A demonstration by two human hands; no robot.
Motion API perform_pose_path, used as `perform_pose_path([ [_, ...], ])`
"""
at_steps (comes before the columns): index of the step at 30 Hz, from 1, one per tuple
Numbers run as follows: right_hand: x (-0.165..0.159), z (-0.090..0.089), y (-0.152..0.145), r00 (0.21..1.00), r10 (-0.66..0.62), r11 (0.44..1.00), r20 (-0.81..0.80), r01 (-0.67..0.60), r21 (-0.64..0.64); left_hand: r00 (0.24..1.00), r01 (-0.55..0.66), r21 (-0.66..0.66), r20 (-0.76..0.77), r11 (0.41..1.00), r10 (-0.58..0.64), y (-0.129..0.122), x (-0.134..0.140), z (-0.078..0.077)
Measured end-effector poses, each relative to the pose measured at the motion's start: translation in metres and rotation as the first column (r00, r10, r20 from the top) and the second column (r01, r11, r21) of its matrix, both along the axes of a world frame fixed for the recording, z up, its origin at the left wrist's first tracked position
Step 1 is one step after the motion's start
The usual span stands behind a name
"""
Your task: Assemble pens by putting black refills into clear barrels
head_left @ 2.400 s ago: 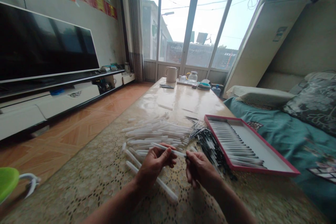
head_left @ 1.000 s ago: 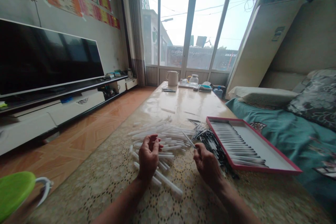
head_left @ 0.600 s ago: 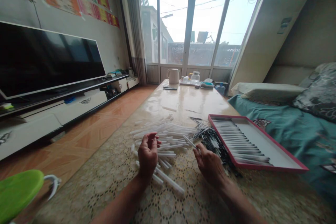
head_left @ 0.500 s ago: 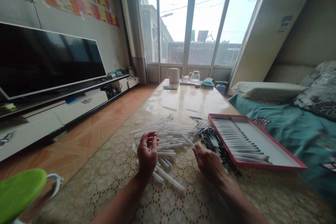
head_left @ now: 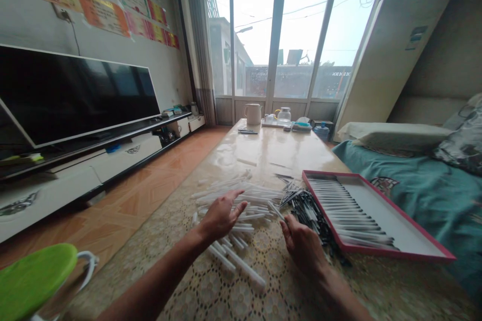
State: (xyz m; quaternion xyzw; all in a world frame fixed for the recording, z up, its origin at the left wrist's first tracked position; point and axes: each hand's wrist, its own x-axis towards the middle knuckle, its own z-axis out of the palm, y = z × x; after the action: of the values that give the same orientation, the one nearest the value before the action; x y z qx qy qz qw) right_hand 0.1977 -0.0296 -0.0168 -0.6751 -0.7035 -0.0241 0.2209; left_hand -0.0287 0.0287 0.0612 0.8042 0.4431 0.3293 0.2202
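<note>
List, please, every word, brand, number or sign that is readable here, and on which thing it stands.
No text is readable.
Wall posters: printed, too small and blurred.
Sticker on the tall pale panel at right: too small.
White tubes, pink-rimmed box: no writing visible.

Daylight from the washed-out window (head_left: 278, 40) glares on the table (head_left: 278, 146); edges look stretched and soft.

No legible text, even on the wall posters (head_left: 104, 13).
</note>
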Motion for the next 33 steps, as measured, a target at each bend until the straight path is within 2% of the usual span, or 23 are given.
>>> perform_pose_path([
  [2, -0.001, -0.001, 0.0, 1.0, 0.025, 1.0, 0.003, -0.025, 0.001, 0.98, -0.019, 0.069, -0.197, 0.997, 0.032, 0.025, -0.001, -0.008],
  [4, -0.002, -0.002, 0.001, 0.999, 0.043, 0.999, -0.005, -0.043, 0.006, 0.924, -0.072, 0.086, -0.37, 0.994, 0.099, 0.05, -0.001, -0.019],
  [6, -0.001, -0.004, 0.002, 0.998, 0.055, 0.998, -0.021, -0.055, 0.017, 0.884, -0.099, 0.057, -0.453, 0.993, 0.114, 0.071, 0.0, -0.03],
  [10, 0.001, -0.011, 0.004, 0.997, 0.072, 0.994, -0.036, -0.068, 0.09, 0.875, -0.07, 0.005, -0.48, 0.998, 0.063, 0.087, 0.005, -0.043],
  [17, 0.002, -0.014, 0.007, 0.992, 0.095, 0.985, -0.083, -0.082, 0.153, 0.863, 0.069, -0.001, -0.502, 0.998, -0.06, 0.059, -0.001, -0.046],
  [22, 0.004, -0.014, 0.009, 0.992, 0.089, 0.988, -0.088, -0.076, 0.136, 0.899, 0.177, -0.015, -0.405, 0.984, -0.167, 0.051, -0.015, -0.041],
  [25, 0.005, -0.014, 0.01, 0.993, 0.077, 0.988, -0.093, -0.064, 0.137, 0.952, 0.175, 0.016, -0.258, 0.984, -0.165, 0.063, -0.02, -0.04],
  [27, 0.005, -0.014, 0.01, 0.994, 0.065, 0.988, -0.092, -0.051, 0.147, 0.979, 0.103, 0.075, -0.182, 0.992, -0.088, 0.076, -0.021, -0.04],
  [29, 0.005, -0.013, 0.01, 0.994, 0.068, 0.986, -0.088, -0.054, 0.155, 0.979, 0.075, 0.112, -0.195, 0.991, -0.052, 0.09, -0.019, -0.039],
  [33, 0.005, -0.013, 0.01, 0.991, 0.097, 0.984, -0.093, -0.081, 0.16, 0.947, 0.126, 0.013, -0.299, 0.992, -0.117, 0.107, -0.007, -0.038],
])
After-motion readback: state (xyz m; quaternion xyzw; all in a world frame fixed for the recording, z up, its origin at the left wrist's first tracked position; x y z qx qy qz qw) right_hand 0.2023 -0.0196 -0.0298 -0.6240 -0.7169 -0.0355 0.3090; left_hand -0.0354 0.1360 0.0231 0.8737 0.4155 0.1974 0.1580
